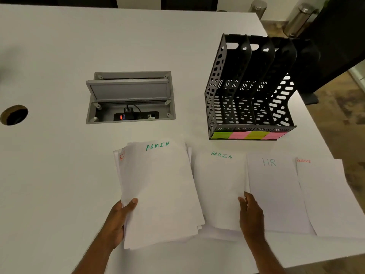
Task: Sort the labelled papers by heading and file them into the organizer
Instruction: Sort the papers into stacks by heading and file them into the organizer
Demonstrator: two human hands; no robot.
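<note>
The unsorted stack of papers [158, 194], gripped at its edge by the left hand [116, 220], is fanned and could slip. The right hand's [250, 214] fingers [243, 201] rest relaxed on the ADMIN sheet [219, 184], which could slide into the HR sheet [274, 190].

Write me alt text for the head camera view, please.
A person's left hand grips a stack of papers topped "ADMIN"; the right hand rests on sorted sheets headed ADMIN, HR and FINANCE. A black organizer stands behind on the white table.

white stack [158, 190] topped "admin", beside flat admin sheet [219, 186], hr sheet [274, 194], finance sheet [327, 196]; black organizer [250, 89] upright behind.
</note>
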